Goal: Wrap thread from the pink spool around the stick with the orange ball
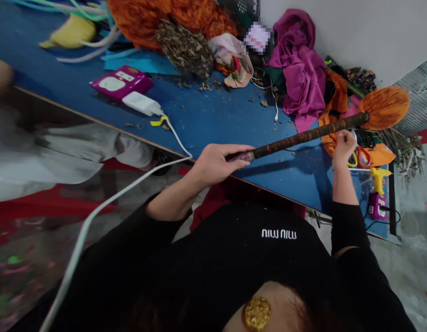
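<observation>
My left hand (216,163) is closed around the near end of a long dark stick (303,137). The stick lies slanted over the blue table (216,115) and ends in an orange fluffy head (384,107) at the far right. My right hand (342,145) is curled shut just under the stick's far part, beside scissors with yellow and red handles (359,157). What its fingers hold is hidden. Both my sleeves are black.
A pink power strip (119,82) with a white charger (142,102) and its cable (130,189) lies at the left. Purple cloth (299,64), orange fluff (172,18), dried brown material (185,46) and a yellow glue gun (379,177) crowd the table. Another person's grey sleeve (61,147) is blurred at the left.
</observation>
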The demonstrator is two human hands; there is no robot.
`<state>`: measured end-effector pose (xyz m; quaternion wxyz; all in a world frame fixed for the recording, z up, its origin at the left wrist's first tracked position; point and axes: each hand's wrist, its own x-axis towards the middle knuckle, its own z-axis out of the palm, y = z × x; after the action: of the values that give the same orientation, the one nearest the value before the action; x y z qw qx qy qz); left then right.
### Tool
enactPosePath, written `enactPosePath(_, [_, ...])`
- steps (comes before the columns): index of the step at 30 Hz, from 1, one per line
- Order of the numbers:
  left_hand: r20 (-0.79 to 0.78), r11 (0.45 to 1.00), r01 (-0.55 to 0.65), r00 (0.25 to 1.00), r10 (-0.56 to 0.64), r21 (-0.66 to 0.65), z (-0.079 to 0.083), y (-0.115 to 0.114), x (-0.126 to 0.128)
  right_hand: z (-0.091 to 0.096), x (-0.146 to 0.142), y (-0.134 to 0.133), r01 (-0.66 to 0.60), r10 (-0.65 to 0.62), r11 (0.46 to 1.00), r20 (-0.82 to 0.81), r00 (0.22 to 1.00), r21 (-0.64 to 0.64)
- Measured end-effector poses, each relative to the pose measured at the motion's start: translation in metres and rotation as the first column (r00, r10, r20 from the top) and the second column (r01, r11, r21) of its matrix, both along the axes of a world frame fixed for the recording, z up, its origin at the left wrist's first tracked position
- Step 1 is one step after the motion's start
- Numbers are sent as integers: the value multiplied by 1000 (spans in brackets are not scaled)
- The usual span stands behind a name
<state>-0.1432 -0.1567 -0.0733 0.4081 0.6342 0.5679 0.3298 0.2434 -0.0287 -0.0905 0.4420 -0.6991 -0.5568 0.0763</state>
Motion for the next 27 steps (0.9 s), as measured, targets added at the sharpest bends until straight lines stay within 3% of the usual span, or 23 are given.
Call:
enactPosePath(2, [71, 1000, -3, 997, 2, 3, 5, 6, 17, -14, -38, -27, -234, 229, 972, -132, 964, -19])
enactPosePath(5, [187, 1000, 10, 982, -7, -16, 11, 14, 38, -21, -96, -63, -610, 594, 792, -225, 773, -3])
enactPosePath(7, [246, 999, 28, 969, -20, -30, 14, 17, 47, -20, -123, -78, -726, 693, 687, -314, 649, 17])
enactPosePath(9, [272, 999, 30, 962, -19, -33, 16, 18, 50, -16, -137, -90, -754, 698, 656, -364, 617, -21])
enactPosePath(12, [271, 999, 11, 963, 1, -44, 16, 19, 49, -9, -137, -111, -703, 646, 706, -328, 689, -86])
enactPosePath(15, [230, 999, -18, 973, 29, -49, 7, 21, 46, -5, -130, -128, -620, 613, 782, -269, 743, 70])
enactPosePath(17, [187, 998, -27, 982, 37, -55, -4, 23, 46, -5, -131, -132, -583, 623, 782, -315, 716, 221])
enactPosePath(19, [142, 997, -24, 989, 34, -68, -16, 24, 48, -9, -137, -129, -578, 647, 760, -435, 626, 299])
enactPosePath(22, [82, 997, -12, 997, 18, -72, -30, 24, 54, -17, -151, -122, -586, 587, 778, -598, 546, 227])
enactPosePath(27, [-114, 994, -17, 993, 4, -107, -31, 20, 61, -29, -161, -129, -551, 438, 835, -628, 643, 19])
